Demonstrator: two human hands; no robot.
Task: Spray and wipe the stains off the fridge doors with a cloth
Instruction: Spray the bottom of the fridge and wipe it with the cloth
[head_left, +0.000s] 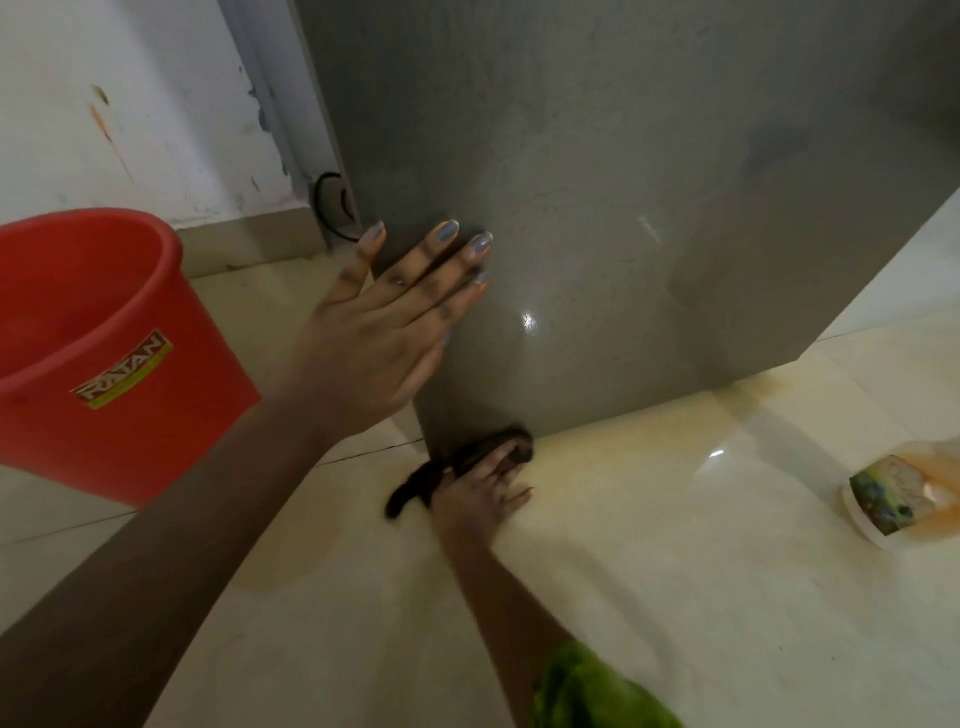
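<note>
**Low on the fridge door (597, 208)**

The left hand (374, 332) is spread flat on it. At 6 o'clock the right hand (478, 499) presses the cloth (408, 488) to its bottom corner. The bucket (104, 322) at 9 reads "RATAN". The bowl (865, 532) at 3 holds a sponge (883, 493) in orange liquid

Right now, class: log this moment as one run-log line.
left hand: flat on fridge door | right hand: presses dark cloth at door's bottom corner | red bucket: on floor, left
</note>
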